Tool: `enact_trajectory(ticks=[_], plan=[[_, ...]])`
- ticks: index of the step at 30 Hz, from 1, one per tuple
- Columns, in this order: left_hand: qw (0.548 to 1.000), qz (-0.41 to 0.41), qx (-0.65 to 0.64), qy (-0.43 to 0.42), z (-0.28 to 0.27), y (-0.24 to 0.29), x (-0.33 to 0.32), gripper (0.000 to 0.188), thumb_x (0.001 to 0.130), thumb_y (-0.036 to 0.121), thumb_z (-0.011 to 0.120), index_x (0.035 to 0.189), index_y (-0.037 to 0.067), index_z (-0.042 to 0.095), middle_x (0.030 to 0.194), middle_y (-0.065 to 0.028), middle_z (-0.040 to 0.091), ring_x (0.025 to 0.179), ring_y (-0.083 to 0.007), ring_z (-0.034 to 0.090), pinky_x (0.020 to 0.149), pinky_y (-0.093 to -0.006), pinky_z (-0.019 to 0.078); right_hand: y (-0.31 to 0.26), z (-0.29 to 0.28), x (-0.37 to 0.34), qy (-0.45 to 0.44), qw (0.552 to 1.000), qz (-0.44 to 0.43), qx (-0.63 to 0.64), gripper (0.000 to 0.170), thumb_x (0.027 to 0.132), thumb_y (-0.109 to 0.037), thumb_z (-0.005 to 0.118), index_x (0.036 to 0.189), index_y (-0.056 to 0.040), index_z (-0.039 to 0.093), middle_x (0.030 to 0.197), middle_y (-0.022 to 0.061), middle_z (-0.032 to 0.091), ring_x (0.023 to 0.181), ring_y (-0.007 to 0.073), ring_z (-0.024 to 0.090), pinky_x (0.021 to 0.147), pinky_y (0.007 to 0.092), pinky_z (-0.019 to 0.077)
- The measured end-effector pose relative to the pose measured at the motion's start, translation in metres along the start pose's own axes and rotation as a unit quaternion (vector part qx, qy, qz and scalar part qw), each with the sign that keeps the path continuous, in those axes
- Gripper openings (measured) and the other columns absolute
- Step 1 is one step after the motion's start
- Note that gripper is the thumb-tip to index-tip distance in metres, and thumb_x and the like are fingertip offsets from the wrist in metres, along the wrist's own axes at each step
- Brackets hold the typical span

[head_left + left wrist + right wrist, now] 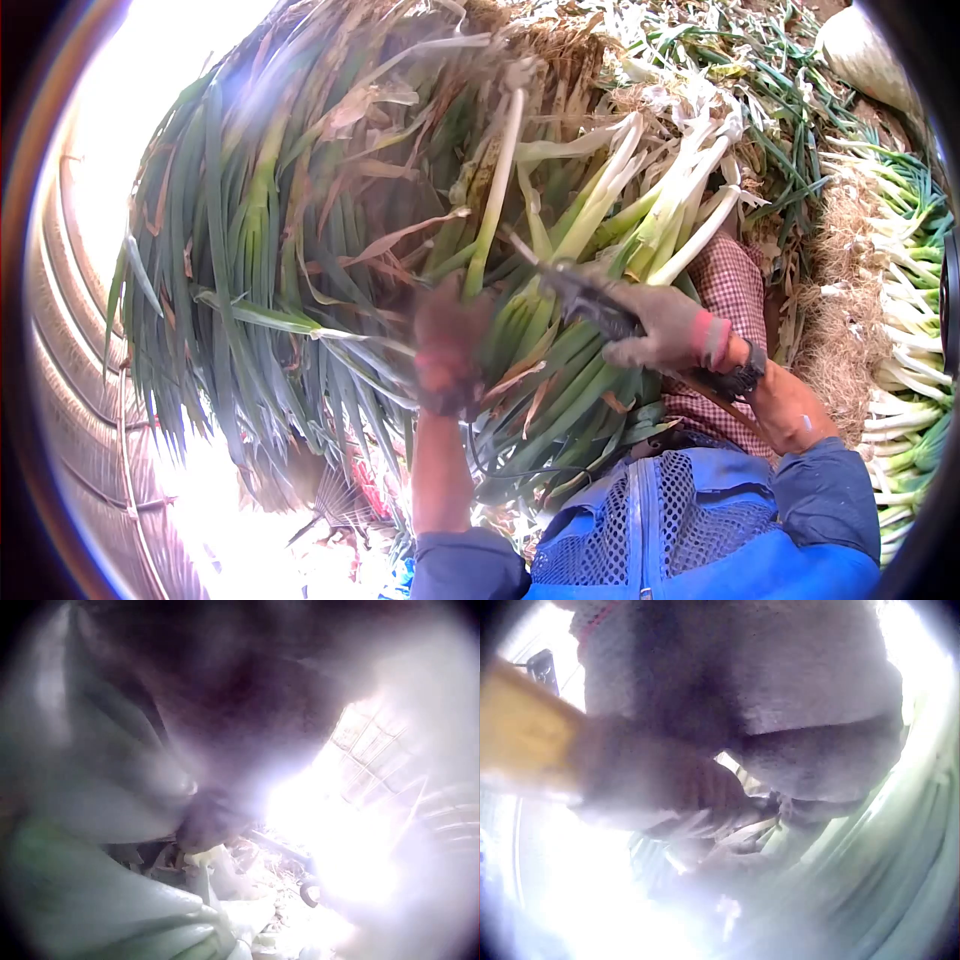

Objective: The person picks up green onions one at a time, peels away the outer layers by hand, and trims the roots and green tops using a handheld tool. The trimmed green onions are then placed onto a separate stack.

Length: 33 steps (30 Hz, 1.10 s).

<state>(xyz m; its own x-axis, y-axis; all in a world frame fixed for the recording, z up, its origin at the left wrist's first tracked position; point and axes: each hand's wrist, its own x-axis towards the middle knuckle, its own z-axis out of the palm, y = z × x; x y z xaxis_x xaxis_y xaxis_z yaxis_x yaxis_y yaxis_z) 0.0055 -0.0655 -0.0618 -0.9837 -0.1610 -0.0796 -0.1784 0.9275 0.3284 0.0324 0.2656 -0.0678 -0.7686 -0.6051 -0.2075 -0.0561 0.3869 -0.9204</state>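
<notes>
Long green onions (270, 230) with white stems and drooping green leaves fill the middle and left of the head view. My gloved left hand (450, 335), blurred, grips around the lower part of a stalk (497, 190) whose white end points up. In the left wrist view the hand (232, 712) is dark beside pale stalks (112, 892). My gloved right hand (665, 325) holds a dark tool (595, 300) with its narrow tip towards the stalks. Curled fingers of the right hand (742, 742) fill the right wrist view, hiding most of the tool.
White-stemmed onions (905, 350) lie in a row at the right, roots facing inward. Leaf scraps (700, 45) cover the ground at the top. A pale rounded object (868, 55) is at upper right. Curved ribbed sheeting (85, 350) stands at the left, near strong glare.
</notes>
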Motion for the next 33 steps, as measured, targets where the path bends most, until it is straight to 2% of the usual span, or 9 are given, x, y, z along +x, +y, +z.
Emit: enact_trajectory(ticks=[3,4,6,11,18,21,26,31,33], plan=[[0.999,-0.022,0.008,-0.03,-0.01,0.012,0.007,0.048,0.087,0.029,0.082,0.129,0.007,0.077,0.107,-0.0166,0.082,0.098,-0.0326,0.079,0.09,-0.0419,0.0591,0.005,0.019,-0.004,-0.002,0.997,-0.079,-0.005,0.086,0.085,-0.037,0.084,0.157,-0.0034,0.051,0.111,0.0265,0.074,0.105,0.0445,0.073,0.097,0.0464,0.0559],[0.999,-0.022,0.008,-0.03,-0.014,0.018,0.01,0.048,0.087,0.029,0.082,0.129,0.007,0.077,0.107,-0.0166,0.082,0.098,-0.0326,0.079,0.09,-0.0419,0.0591,-0.022,0.008,-0.004,-0.044,0.999,0.02,-0.025,0.086,0.085,-0.038,0.083,0.156,-0.0013,0.051,0.115,0.0286,0.074,0.108,0.0452,0.073,0.099,0.0466,0.0555],[0.992,-0.091,-0.022,-0.081,-0.02,0.027,0.013,0.055,0.086,0.029,0.083,0.136,0.008,0.074,0.119,-0.0171,0.081,0.109,-0.0334,0.078,0.097,-0.0401,0.058,-0.024,0.008,0.002,-0.038,0.998,0.027,-0.032,0.085,0.086,-0.038,0.083,0.155,-0.0006,0.051,0.116,0.0293,0.073,0.109,0.0453,0.073,0.099,0.0467,0.0554],[0.997,-0.049,-0.039,-0.046,-0.012,0.014,0.023,0.07,0.087,0.026,0.086,0.148,0.002,0.063,0.137,-0.0212,0.074,0.128,-0.0326,0.071,0.11,-0.0377,0.0524,-0.023,0.021,0.008,-0.036,0.999,-0.007,0.001,0.079,0.086,-0.035,0.082,0.15,0.0007,0.054,0.117,0.0298,0.073,0.111,0.0458,0.071,0.1,0.0479,0.0547],[0.999,-0.022,-0.03,-0.035,-0.005,0.006,0.028,0.089,0.084,0.027,0.091,0.158,-0.003,0.052,0.146,-0.0246,0.068,0.136,-0.0333,0.067,0.115,-0.0388,0.0498,-0.004,0.024,0.036,0.107,0.991,-0.059,-0.052,0.076,0.088,-0.032,0.082,0.15,-0.0002,0.054,0.116,0.0261,0.075,0.11,0.0419,0.073,0.101,0.047,0.0547],[0.997,-0.058,-0.012,-0.059,-0.008,0.015,0.03,0.091,0.082,0.029,0.092,0.157,-0.004,0.052,0.148,-0.0251,0.067,0.137,-0.0344,0.066,0.115,-0.0395,0.0501,-0.014,-0.002,0.072,0.068,0.995,0.069,0.005,0.072,0.089,-0.032,0.082,0.149,-0.0026,0.056,0.107,0.0224,0.077,0.1,0.0359,0.077,0.095,0.0456,0.0574],[1.0,-0.017,0.003,-0.023,0.002,0.002,0.03,0.091,0.08,0.034,0.093,0.155,-0.001,0.055,0.14,-0.0274,0.07,0.131,-0.0391,0.068,0.113,-0.0436,0.0517,-0.01,-0.036,0.117,0.121,0.977,0.176,0.015,0.069,0.091,-0.03,0.08,0.151,-0.0091,0.055,0.103,0.0176,0.075,0.093,0.0289,0.075,0.087,0.0426,0.058],[1.0,0.008,0.014,-0.01,0.011,-0.006,0.034,0.082,0.081,0.04,0.092,0.147,0.002,0.064,0.13,-0.0267,0.075,0.121,-0.0425,0.072,0.109,-0.0466,0.054,0.001,-0.023,0.072,0.111,0.988,0.103,-0.02,0.065,0.09,-0.03,0.079,0.146,-0.006,0.056,0.095,0.019,0.076,0.081,0.0305,0.075,0.08,0.0427,0.059],[0.997,-0.024,0.007,-0.075,0.007,0.0,0.031,0.059,0.086,0.031,0.09,0.134,0.0,0.073,0.113,-0.0203,0.081,0.098,-0.0296,0.079,0.089,-0.0389,0.0592,-0.002,-0.013,0.042,0.007,0.997,0.07,0.031,0.094,0.086,-0.033,0.083,0.168,-0.0149,0.041,0.117,0.0222,0.074,0.102,0.0305,0.074,0.096,0.0394,0.0564]])
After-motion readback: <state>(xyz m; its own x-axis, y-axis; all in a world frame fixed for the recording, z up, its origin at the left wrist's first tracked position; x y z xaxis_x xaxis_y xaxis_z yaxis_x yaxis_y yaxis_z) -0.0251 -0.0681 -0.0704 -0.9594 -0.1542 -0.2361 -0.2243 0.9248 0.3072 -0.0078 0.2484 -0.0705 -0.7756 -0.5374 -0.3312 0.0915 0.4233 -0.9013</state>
